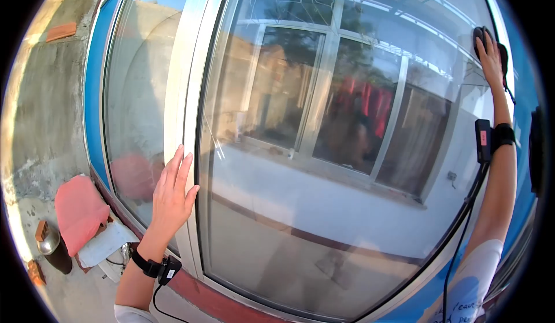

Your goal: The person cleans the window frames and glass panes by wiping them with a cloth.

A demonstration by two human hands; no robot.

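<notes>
My left hand (173,193) rests on the white window frame (186,120), fingers stretched out and holding nothing. High on the right, my right hand (490,60) presses a black rounded handheld tool (480,35) against the upper right edge of the large glass pane (347,207). A dark cord hangs from the tool, and its exact kind is partly hidden under my fingers. Through the glass, mixed with reflections, appear an inner window and red cloth.
On the ground at lower left, a pink cushion (81,213) and a light cloth (107,245) lie beside a dark flask with a metallic top (52,248). Black cables run from both wrist straps. A concrete wall (49,97) stands at left, and a reddish sill (225,300) runs below the window.
</notes>
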